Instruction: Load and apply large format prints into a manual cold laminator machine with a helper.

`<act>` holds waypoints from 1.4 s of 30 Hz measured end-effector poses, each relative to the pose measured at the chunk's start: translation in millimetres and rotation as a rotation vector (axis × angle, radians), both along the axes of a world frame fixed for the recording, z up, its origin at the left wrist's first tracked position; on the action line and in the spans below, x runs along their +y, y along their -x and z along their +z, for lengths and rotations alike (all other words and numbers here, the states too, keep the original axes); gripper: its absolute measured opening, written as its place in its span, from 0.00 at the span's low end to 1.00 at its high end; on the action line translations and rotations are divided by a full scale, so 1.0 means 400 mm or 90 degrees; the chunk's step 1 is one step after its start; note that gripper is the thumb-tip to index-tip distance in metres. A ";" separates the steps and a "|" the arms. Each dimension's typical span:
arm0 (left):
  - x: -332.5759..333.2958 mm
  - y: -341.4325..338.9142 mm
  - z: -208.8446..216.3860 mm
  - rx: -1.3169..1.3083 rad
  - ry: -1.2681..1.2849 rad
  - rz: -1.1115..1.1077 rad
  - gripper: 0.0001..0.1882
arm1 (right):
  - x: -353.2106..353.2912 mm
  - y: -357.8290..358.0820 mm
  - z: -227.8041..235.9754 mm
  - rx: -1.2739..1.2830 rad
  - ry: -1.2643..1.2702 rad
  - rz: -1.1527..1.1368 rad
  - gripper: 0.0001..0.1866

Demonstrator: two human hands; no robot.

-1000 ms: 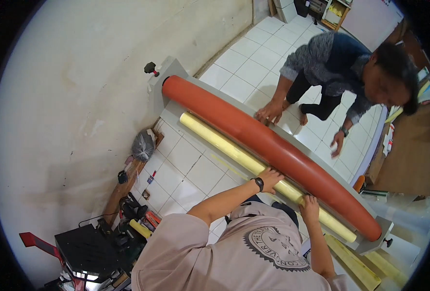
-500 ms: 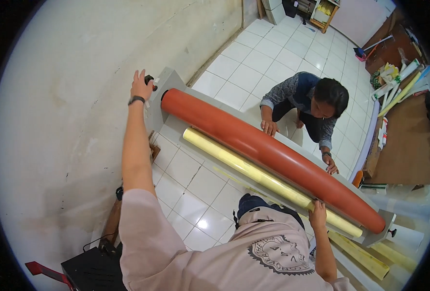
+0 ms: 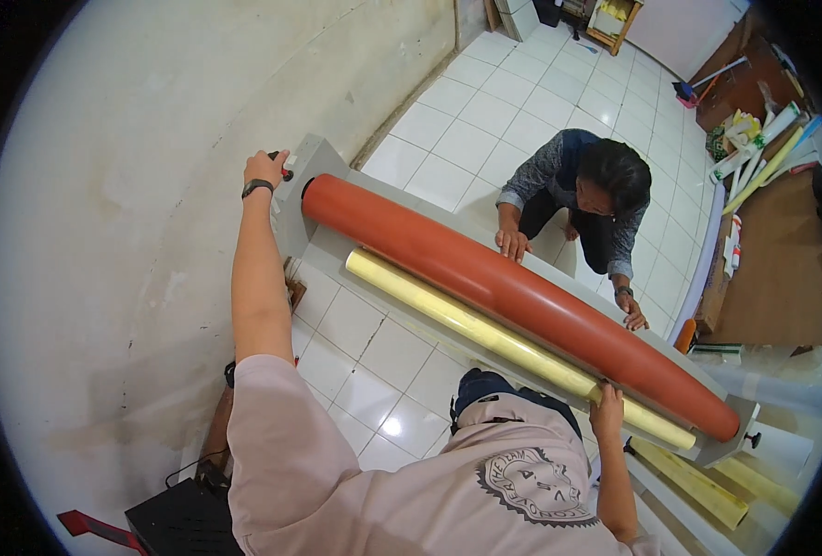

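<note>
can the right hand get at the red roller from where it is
Probably yes: the right hand is at the yellow roll, and the red roller lies just beyond, with nothing visible blocking.

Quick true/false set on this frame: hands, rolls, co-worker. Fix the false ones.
1. The person's left hand is on the knob near the red roller's end. True.
2. The left wrist is bare. False: it wears a dark band.
3. The right hand touches the yellow roll. True.
4. The yellow roll lies on the far side of the red roller. False: it lies on the camera wearer's side.
5. The co-worker's hands are at the far edge of the grey frame. True.
</note>
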State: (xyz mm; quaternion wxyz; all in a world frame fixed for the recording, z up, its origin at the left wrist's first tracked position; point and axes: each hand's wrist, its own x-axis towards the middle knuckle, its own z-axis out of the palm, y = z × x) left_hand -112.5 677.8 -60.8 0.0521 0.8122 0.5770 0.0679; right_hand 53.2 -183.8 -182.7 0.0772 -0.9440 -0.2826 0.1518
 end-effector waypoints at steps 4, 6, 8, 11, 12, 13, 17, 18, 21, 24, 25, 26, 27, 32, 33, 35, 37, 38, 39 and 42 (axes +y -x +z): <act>-0.031 -0.009 0.030 0.032 0.015 0.068 0.34 | 0.017 0.007 0.008 0.004 0.021 -0.016 0.27; -0.046 -0.031 0.041 0.037 0.014 0.082 0.34 | 0.019 0.007 0.017 0.002 0.016 -0.016 0.27; -0.048 -0.029 0.041 0.043 0.010 0.100 0.34 | 0.021 0.007 0.023 0.005 0.017 -0.012 0.28; -0.068 -0.010 0.024 -0.040 -0.007 0.171 0.33 | 0.009 0.007 -0.001 -0.022 0.034 -0.001 0.30; -0.080 -0.009 0.009 -0.060 -0.012 0.158 0.33 | 0.000 0.012 -0.003 -0.020 0.036 -0.001 0.30; -0.090 -0.005 -0.002 -0.081 -0.018 0.146 0.33 | 0.001 0.014 0.001 -0.029 0.010 0.002 0.28; -0.141 0.041 -0.087 -0.278 -0.023 0.084 0.39 | 0.007 0.002 0.000 0.005 0.009 0.009 0.27; -0.182 0.046 -0.133 -0.298 -0.085 0.050 0.40 | 0.009 -0.001 0.000 0.006 0.009 0.009 0.27; -0.377 0.044 -0.265 -0.331 -0.049 0.046 0.39 | 0.001 0.001 0.006 -0.010 -0.004 0.017 0.27; -0.592 0.072 -0.380 -0.379 -0.043 0.038 0.35 | 0.005 0.004 0.010 -0.001 0.018 0.029 0.27; -0.656 0.080 -0.419 -0.336 -0.065 0.026 0.34 | 0.010 0.005 0.013 -0.004 0.005 0.033 0.27; -0.742 0.048 -0.419 -0.330 -0.023 0.008 0.33 | 0.005 0.007 0.013 -0.010 -0.001 0.026 0.26; -0.832 0.022 -0.407 -0.322 0.016 -0.011 0.31 | 0.002 0.012 0.015 -0.011 0.003 0.017 0.26; -1.167 0.009 -0.414 -0.164 0.133 -0.476 0.31 | -0.001 0.011 0.011 0.000 0.001 0.009 0.27; -1.210 0.000 -0.390 -0.161 0.173 -0.581 0.31 | -0.002 0.011 0.009 -0.004 0.006 -0.006 0.27; -1.271 -0.004 -0.375 -0.155 0.187 -0.624 0.31 | -0.001 0.005 0.003 0.002 0.002 0.024 0.26; -1.299 -0.015 -0.385 -0.148 0.197 -0.661 0.32 | 0.000 0.006 0.009 0.006 0.014 0.023 0.29; -1.294 -0.017 -0.404 -0.147 0.180 -0.657 0.31 | 0.019 0.009 0.030 -0.005 0.028 0.034 0.34; -1.291 -0.017 -0.422 -0.145 0.163 -0.652 0.31 | 0.026 0.006 0.042 -0.017 0.042 0.046 0.38; -1.297 -0.041 -0.428 -0.129 0.157 -0.650 0.28 | -0.006 -0.007 -0.018 -0.057 0.088 0.084 0.44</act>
